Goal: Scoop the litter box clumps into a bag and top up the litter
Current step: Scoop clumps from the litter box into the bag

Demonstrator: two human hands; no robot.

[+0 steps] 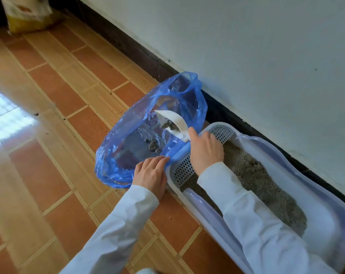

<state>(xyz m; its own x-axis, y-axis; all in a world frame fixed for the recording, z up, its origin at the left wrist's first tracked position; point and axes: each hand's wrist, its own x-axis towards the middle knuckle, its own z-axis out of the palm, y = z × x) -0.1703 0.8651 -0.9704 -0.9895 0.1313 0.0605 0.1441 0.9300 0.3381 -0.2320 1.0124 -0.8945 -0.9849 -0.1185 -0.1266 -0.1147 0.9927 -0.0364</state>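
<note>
Right hand (205,149) grips stiff light scoop (173,120) by its handle, tipping clumps (152,144) into thin floppy bag (147,135) on the floor beside box (266,175), left hand (150,173) pinching bag rim open

We see the litter box (266,194) on the floor (49,135) along the wall (246,56), litter (256,180) inside. The bag (147,135) sits just left of the box's far end, mouth touching the rim. Scoop (173,121) is inside the bag mouth, clumps (153,145) below it in the bag. A sack (27,14) stands far left by the wall, well apart.
</note>
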